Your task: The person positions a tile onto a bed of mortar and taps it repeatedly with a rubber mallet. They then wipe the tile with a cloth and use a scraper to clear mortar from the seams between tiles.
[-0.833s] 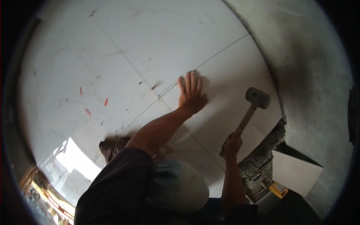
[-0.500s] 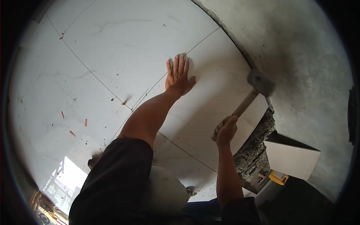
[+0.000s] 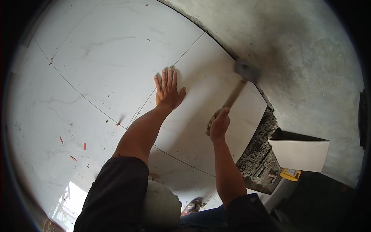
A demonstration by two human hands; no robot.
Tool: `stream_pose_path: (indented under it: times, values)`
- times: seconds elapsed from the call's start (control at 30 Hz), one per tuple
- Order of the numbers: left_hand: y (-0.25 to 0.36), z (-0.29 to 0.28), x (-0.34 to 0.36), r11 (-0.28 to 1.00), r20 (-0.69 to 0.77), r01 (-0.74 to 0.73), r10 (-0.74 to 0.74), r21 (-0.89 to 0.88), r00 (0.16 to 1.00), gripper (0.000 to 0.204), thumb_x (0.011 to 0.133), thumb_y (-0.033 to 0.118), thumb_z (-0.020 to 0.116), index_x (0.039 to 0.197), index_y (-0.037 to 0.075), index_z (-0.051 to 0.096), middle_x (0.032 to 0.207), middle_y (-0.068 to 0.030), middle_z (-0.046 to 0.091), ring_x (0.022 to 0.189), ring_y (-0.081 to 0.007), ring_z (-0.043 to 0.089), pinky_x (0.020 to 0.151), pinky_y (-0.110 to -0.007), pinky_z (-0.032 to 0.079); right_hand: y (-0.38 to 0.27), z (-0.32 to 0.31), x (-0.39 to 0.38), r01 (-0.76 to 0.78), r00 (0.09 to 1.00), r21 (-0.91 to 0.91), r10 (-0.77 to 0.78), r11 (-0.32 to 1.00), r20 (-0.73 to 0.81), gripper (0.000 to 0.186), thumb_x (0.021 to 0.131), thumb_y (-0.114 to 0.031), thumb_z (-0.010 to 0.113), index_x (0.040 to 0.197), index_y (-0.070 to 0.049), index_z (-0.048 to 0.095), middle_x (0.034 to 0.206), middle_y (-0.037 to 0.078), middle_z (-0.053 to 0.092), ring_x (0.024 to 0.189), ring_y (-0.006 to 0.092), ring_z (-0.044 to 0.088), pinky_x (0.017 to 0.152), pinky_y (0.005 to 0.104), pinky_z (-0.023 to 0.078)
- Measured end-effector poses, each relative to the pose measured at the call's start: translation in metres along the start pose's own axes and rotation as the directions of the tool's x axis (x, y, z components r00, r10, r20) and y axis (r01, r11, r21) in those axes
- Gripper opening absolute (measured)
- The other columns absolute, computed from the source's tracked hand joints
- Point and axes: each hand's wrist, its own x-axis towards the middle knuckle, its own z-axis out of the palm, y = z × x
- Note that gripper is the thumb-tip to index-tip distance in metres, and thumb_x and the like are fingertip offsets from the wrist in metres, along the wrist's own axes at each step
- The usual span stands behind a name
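Observation:
My left hand lies flat with fingers spread on a pale marble-veined floor tile, its fingertips at a thin joint. My right hand is closed round the wooden handle of a mallet. The grey mallet head, smeared by motion, is over the tile's far edge beside the concrete wall; whether it touches the tile I cannot tell.
Small red pieces and specks of debris lie on the tiles at left. At right, a gap of rough mortar shows beside a leaning pale offcut and a yellow object. A foot shows below.
The view has shifted. The mallet and my right hand have moved up and leftward in the picture, the head now at the tile edge. My left hand stays flat on the tile.

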Motion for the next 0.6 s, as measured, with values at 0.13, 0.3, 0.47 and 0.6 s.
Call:
stream_pose_path:
  times: [0.13, 0.3, 0.47, 0.6]
  values:
    - [0.013, -0.001, -0.001, 0.995, -0.060, -0.055, 0.050, -0.078, 0.997, 0.080, 0.094, 0.054, 0.035, 0.153, 0.009, 0.007, 0.161, -0.0065, 0.002, 0.148, -0.0241, -0.005, 0.117, -0.051, -0.007, 0.027, -0.006, 0.018, -0.238, 0.961, -0.270, 0.267, 0.933, 0.075, 0.070, 0.087, -0.077, 0.026, 0.072, -0.010, 0.040, 0.055, -0.002, 0.040, 0.040, 0.0092, 0.039, 0.035, 0.0277, 0.036]
    - [0.001, 0.002, -0.004, 0.997, -0.065, -0.045, 0.041, -0.067, 0.997, 0.079, 0.094, 0.054, 0.035, 0.153, 0.008, 0.007, 0.161, -0.0064, 0.001, 0.148, -0.0245, -0.005, 0.117, -0.052, -0.006, -0.019, 0.017, 0.019, 0.044, 0.999, -0.026, -0.044, 0.999, -0.009, 0.069, 0.089, -0.074, 0.026, 0.071, -0.009, 0.041, 0.055, -0.001, 0.041, 0.040, 0.0110, 0.043, 0.035, 0.0295, 0.037]
    - [0.004, -0.004, -0.004, 0.999, 0.006, -0.034, 0.034, -0.010, 0.999, 0.080, 0.093, 0.053, 0.034, 0.153, 0.008, 0.005, 0.161, -0.0074, 0.001, 0.148, -0.0266, -0.006, 0.116, -0.054, -0.007, -0.016, 0.022, 0.037, 0.014, 0.999, -0.219, -0.003, 0.976, 0.051, 0.070, 0.092, -0.071, 0.025, 0.071, -0.007, 0.044, 0.053, 0.000, 0.041, 0.038, 0.0119, 0.042, 0.035, 0.0289, 0.038]
    - [0.006, -0.016, 0.007, 0.994, 0.022, -0.102, 0.101, 0.037, 0.995, 0.078, 0.095, 0.052, 0.031, 0.153, 0.008, 0.004, 0.161, -0.0070, 0.000, 0.148, -0.0271, -0.007, 0.116, -0.055, -0.006, -0.004, 0.029, 0.039, 0.103, 0.990, 0.075, -0.095, 0.992, -0.105, 0.066, 0.094, -0.067, 0.029, 0.070, -0.006, 0.043, 0.053, 0.000, 0.040, 0.038, 0.0112, 0.041, 0.035, 0.0278, 0.037]
